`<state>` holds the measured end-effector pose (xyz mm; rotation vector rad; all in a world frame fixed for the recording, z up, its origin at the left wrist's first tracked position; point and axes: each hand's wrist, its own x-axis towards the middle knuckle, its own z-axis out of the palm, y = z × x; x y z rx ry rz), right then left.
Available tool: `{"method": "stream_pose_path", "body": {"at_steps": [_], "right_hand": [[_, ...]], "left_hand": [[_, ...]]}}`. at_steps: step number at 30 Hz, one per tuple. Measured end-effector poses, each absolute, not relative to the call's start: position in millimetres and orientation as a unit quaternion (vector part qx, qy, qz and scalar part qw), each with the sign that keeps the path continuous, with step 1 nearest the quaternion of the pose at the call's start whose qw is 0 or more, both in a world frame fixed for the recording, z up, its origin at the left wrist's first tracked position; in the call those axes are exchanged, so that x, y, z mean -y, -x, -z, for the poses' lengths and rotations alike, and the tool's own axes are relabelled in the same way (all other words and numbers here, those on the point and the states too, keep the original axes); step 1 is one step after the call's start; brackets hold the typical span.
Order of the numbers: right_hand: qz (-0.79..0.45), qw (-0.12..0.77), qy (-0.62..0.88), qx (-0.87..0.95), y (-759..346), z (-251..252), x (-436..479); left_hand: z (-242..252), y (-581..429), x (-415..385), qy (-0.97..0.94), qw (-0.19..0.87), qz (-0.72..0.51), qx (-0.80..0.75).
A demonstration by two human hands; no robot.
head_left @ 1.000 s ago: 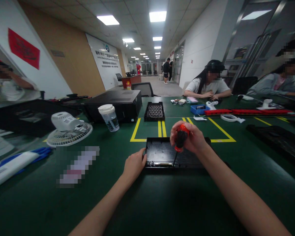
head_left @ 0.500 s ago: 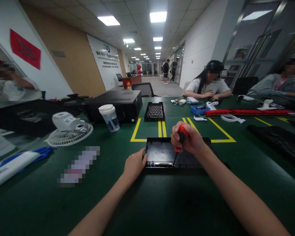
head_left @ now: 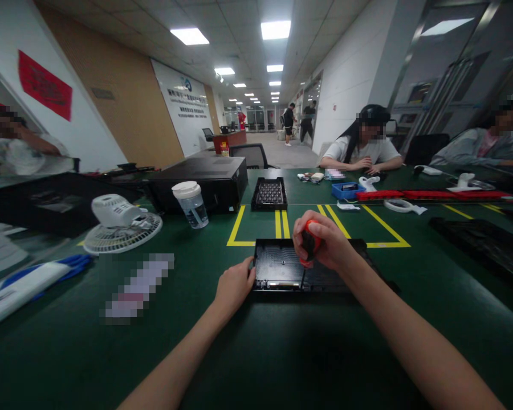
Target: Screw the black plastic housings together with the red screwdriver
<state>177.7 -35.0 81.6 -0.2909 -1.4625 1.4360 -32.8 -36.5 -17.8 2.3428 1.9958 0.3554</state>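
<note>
A shallow black plastic tray-like casing (head_left: 277, 263) lies flat on the green table in front of me. Along its near edge runs a small shiny metal strip (head_left: 284, 285). My left hand (head_left: 235, 288) grips the casing's left edge, fingertips hidden behind its side wall. Wrapped in the fingers of my right hand (head_left: 331, 242) is a red and black screwdriver (head_left: 311, 239). Its shaft points down to the casing's near edge, just right of the metal strip. Whether the tip sits in a screw is too small to tell. My right forearm covers the casing's right part.
Beyond the casing are yellow tape lines (head_left: 260, 244) and a black tray with a cell pattern (head_left: 270, 193). To the left stand a lidded plastic cup (head_left: 191, 206), a white fan (head_left: 122, 225) and a black box (head_left: 205, 176). A blue bin (head_left: 345, 190) lies before a seated person (head_left: 363, 145).
My right hand has turned and shifted slightly left, tilting the screwdriver's handle toward me. My left hand and the casing stay in place.
</note>
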Motion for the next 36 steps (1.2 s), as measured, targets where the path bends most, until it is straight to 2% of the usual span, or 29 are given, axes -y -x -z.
{"method": "stream_pose_path", "body": {"at_steps": [36], "right_hand": [[-0.543, 0.555, 0.186, 0.602, -175.6, -87.4, 38.8]], "left_hand": [[19.8, 33.1, 34.9, -0.758, 0.025, -0.116, -0.642]]}}
